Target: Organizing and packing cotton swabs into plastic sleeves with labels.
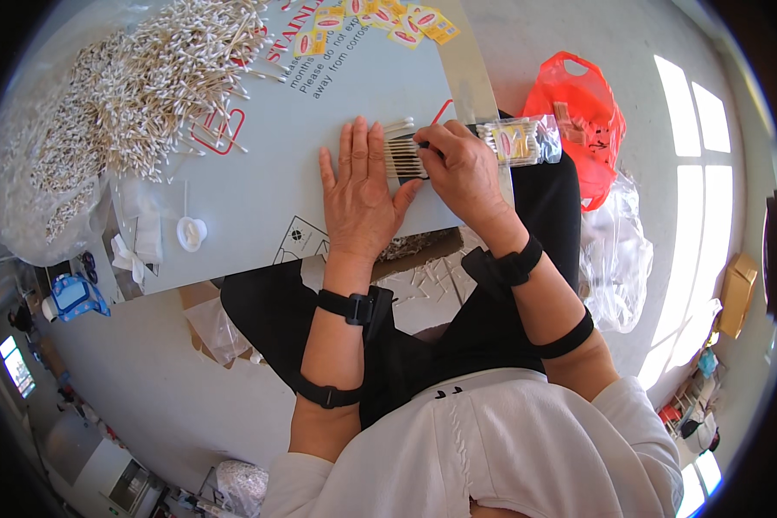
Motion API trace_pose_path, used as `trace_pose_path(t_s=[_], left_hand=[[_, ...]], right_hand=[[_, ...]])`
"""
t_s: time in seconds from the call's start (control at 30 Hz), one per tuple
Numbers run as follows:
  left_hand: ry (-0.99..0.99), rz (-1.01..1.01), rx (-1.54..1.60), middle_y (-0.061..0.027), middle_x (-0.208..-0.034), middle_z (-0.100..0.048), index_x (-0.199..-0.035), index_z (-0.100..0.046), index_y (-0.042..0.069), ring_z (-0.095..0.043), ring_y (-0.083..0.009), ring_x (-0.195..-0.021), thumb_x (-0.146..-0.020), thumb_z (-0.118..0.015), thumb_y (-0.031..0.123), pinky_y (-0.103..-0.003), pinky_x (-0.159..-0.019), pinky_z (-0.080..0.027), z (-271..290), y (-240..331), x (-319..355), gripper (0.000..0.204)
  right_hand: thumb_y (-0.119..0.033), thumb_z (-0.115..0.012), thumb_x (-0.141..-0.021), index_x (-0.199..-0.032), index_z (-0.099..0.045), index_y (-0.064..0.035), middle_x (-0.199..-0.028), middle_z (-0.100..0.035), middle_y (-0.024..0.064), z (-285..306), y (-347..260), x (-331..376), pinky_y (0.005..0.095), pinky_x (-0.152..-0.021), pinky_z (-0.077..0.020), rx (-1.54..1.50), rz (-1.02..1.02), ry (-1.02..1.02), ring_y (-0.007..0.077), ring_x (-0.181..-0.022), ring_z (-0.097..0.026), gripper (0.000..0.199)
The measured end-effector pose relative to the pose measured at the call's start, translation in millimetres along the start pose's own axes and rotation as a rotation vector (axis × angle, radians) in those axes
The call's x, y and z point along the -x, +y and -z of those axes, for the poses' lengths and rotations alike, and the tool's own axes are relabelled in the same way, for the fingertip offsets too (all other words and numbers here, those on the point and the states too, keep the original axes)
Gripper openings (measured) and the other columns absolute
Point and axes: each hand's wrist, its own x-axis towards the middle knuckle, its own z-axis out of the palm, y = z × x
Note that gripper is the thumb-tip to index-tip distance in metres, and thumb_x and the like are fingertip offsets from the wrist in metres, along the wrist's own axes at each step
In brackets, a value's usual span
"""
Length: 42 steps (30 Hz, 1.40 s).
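My left hand (354, 198) lies flat on the grey sheet-topped table (285, 164), fingers stretched out, its edge against a row of cotton swabs (401, 159). Over the right end of that row, my right hand (466, 168) is curled with thumb and fingers pinched together. Something dark shows at its fingertips, too covered to name. Beyond my right hand, a clear packet (540, 138) of swabs with a yellow card inside sticks out past the table's right edge. A large heap of loose swabs (147, 86) spreads from a clear plastic bag (26, 173) at the far left.
Several yellow cards (436, 24) lie at the table's far edge. A small white dish (192, 233) stands near the left front. Right of the table are a red plastic bag (583, 112) and a clear bag (617, 250). Below the front edge, an open box (419, 246) holds loose pieces.
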Motion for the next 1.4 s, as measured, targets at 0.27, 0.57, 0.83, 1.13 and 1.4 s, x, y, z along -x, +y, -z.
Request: trace_pose_path(t_s=[0.27,0.57,0.83,1.13,1.4], left_hand=[[0.023,-0.002,0.004,-0.0183,-0.153,-0.032,-0.146,-0.035,0.0,-0.025,-0.0314,-0.145,-0.085,-0.066,0.044,-0.054,-0.117,-0.016,3.9,-1.5,5.6,0.082],[0.424,0.133,0.118,-0.0171,-0.131,-0.051,-0.13,-0.048,0.001,-0.047,-0.0375,-0.122,-0.083,-0.068,0.016,-0.05,-0.098,-0.037,16.0,-57.2,-12.2,0.053],[0.479,0.737,0.314,-0.0087,-0.086,-0.064,-0.085,-0.064,0.004,-0.06,-0.0264,-0.085,-0.078,-0.067,0.005,-0.039,-0.076,-0.047,54.3,-154.5,-33.9,0.007],[0.275,0.31,0.547,-0.0058,-0.08,-0.062,-0.081,-0.062,0.004,-0.059,-0.0221,-0.076,-0.078,-0.067,0.002,-0.036,-0.069,-0.048,42.9,-59.9,-56.7,0.006],[-0.052,0.035,0.381,-0.0047,-0.08,-0.056,-0.082,-0.061,0.005,-0.058,-0.0226,-0.08,-0.074,-0.071,0.001,-0.036,-0.069,-0.049,34.2,-14.1,-69.4,0.013]], right_hand=[[-0.012,-0.066,-0.081,-0.087,-0.068,-0.0108,-0.078,-0.061,0.0075,-4.0,-3.0,-2.9,0.0411,-0.061,-0.0507,-0.017,0.012,0.035,0.03,-0.07,-0.064,0.007],[-0.009,-0.065,-0.082,-0.091,-0.068,-0.0086,-0.079,-0.061,0.0096,5.5,-4.6,-3.5,0.0396,-0.061,-0.0494,-0.049,-0.005,-0.009,0.0309,-0.069,-0.062,0.009],[-0.008,-0.065,-0.082,-0.091,-0.067,-0.008,-0.08,-0.062,0.01,6.3,-2.8,-3.6,0.0394,-0.063,-0.0496,-0.062,-0.039,-0.027,0.0309,-0.071,-0.063,0.009],[-0.003,-0.065,-0.079,-0.082,-0.061,-0.0047,-0.076,-0.058,0.0104,4.2,-1.9,3.7,0.0403,-0.06,-0.0501,-0.098,0.098,0.142,0.0321,-0.071,-0.062,0.006],[0.002,-0.066,-0.071,-0.081,-0.057,-0.003,-0.074,-0.051,0.0098,7.6,-20.1,33.5,0.0389,-0.055,-0.0469,-0.283,0.331,-0.109,0.0303,-0.065,-0.058,0.014]])
